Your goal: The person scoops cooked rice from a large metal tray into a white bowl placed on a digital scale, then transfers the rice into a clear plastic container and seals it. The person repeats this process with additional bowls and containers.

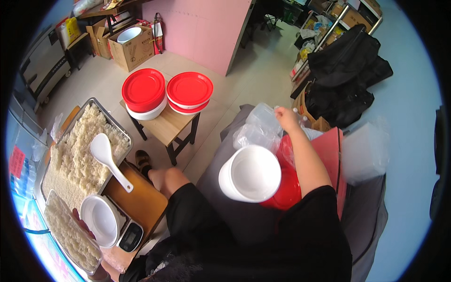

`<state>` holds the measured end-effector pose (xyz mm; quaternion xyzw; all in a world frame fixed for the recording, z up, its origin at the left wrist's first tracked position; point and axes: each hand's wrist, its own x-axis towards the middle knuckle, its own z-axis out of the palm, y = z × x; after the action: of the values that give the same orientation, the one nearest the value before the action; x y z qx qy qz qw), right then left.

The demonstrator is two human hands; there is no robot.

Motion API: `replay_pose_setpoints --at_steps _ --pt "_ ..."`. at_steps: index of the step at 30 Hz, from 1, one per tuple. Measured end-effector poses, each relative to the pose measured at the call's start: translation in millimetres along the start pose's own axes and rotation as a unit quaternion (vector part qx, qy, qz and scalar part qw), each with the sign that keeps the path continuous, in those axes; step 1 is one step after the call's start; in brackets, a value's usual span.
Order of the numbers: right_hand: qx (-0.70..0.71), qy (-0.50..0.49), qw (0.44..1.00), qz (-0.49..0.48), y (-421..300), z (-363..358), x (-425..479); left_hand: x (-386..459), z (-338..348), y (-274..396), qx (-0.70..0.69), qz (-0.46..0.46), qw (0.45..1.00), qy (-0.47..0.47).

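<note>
At the lower left, my left hand (84,224) holds up a clear plastic container of cooked rice (70,232); the container hides part of the hand. Beside it a white tub (100,220) stands on a digital kitchen scale (130,237). A metal tray of rice (84,141) lies behind, with a white rice paddle (111,160) across its edge. On the right my right hand (284,118) is closed at the edge of clear plastic containers (262,118) in a bag; its fingertips are small in view. Stacked white tubs (250,174) lie below that hand.
Red-lidded tubs (144,90) stand on a wooden stool (167,128). Red lids (285,190) and a red box (329,151) lie on the grey-covered surface at right, near black bags (348,70). A cardboard box (132,49) stands near the pink wall.
</note>
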<state>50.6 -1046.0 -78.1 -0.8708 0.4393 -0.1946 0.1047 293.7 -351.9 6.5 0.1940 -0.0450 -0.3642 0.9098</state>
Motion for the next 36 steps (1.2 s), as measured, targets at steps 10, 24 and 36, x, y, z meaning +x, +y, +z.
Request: replay_pose_setpoints --at_steps 10,24,36 --pt "-0.175 -0.176 0.969 -0.017 47 112 55 22 15 -40 0.298 0.190 0.932 0.083" --pt "-0.128 -0.204 0.971 0.011 36 101 44 31 22 -64 0.282 0.149 0.946 0.061" --pt "-0.034 0.158 0.973 -0.163 -31 14 56 14 1 -53 0.136 0.133 0.978 0.084"
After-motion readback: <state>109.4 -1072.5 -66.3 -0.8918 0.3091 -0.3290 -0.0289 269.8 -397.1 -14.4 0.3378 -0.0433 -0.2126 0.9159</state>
